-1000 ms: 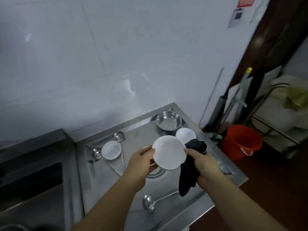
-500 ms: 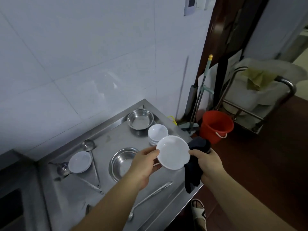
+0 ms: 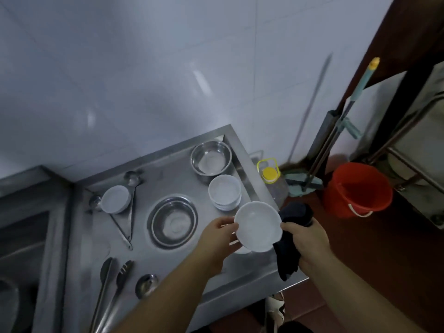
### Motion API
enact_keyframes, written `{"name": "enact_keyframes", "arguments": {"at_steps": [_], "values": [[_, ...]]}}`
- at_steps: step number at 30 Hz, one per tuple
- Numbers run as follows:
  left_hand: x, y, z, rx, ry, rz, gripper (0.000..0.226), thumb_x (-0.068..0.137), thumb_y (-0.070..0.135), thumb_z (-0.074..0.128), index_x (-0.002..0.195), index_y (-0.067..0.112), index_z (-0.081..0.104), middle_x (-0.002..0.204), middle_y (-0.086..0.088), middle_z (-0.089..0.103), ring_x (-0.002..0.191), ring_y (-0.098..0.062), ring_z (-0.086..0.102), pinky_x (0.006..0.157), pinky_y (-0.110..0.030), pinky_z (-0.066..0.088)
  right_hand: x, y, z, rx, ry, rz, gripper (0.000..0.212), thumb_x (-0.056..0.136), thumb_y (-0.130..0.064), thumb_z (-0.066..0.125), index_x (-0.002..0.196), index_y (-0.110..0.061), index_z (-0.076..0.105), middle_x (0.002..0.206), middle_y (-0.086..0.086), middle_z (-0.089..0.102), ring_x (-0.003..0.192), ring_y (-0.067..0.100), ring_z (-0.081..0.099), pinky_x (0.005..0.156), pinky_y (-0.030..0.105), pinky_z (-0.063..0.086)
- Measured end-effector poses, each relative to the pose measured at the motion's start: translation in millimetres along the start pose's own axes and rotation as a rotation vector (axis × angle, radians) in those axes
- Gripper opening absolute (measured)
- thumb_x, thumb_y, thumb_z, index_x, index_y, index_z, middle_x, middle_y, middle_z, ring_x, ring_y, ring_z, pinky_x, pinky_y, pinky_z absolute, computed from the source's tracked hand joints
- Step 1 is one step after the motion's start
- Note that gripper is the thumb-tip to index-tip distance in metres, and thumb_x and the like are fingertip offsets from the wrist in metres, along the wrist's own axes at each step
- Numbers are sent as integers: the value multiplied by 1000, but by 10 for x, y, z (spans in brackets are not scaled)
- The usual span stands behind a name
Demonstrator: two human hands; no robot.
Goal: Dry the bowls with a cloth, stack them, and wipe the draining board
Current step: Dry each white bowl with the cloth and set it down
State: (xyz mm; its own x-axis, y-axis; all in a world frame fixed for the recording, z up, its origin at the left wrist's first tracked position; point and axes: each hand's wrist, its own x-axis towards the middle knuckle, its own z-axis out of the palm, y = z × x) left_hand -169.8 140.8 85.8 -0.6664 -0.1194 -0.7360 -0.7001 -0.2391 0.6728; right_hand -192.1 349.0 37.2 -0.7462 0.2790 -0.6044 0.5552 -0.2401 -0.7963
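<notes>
Board [image 3: 168,265]: the steel draining board runs from me to the wall, with my held bowl over its near right corner.
Stack [image 3: 224,192]: white bowls nested just beyond my bowl and slightly left, near the right rim; I judge the next move a short carry forward.
Bowl [image 3: 258,225]: held level between both hands, mouth up; round, so it has no long axis.
Left hand [image 3: 217,239]: fingers curled on the bowl's left rim; I judge it the nearer to the stack.
Right hand [image 3: 308,239]: thumb on the right rim, fingers wrapped round the dark cloth [image 3: 288,258], which hangs below.
Writing: none I can read on anything here.
</notes>
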Motion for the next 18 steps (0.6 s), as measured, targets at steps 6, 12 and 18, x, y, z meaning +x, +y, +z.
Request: {"name": "enact_keyframes", "arguments": {"at_steps": [6, 12, 18], "values": [[177, -270, 75, -87, 121, -86, 15, 103, 9, 63, 117, 10, 68, 121, -18, 73, 108, -33, 74, 71, -32, 66, 326, 97, 13, -182, -108, 62, 42, 83, -1, 83, 113, -28, 70, 108, 5, 75, 98, 34, 72, 90, 59, 61], [465, -533, -16, -135, 212, -139, 13, 103, 9, 63, 114, 10, 69, 118, -17, 71, 108, -33, 72, 77, -39, 67, 535, 295, 154, -332, -143, 102, 54, 84, -6, 81, 132, -26, 67, 114, 3, 73, 103, 34, 70, 92, 61, 59], [748, -712, -123, -53, 302, -165, 16, 101, 12, 65, 115, 14, 74, 114, -13, 76, 103, -30, 75, 58, -22, 59, 674, 417, 367, -460, -158, 60, 48, 83, -2, 75, 119, -33, 67, 102, -5, 73, 90, 21, 69, 73, 39, 57]]}}
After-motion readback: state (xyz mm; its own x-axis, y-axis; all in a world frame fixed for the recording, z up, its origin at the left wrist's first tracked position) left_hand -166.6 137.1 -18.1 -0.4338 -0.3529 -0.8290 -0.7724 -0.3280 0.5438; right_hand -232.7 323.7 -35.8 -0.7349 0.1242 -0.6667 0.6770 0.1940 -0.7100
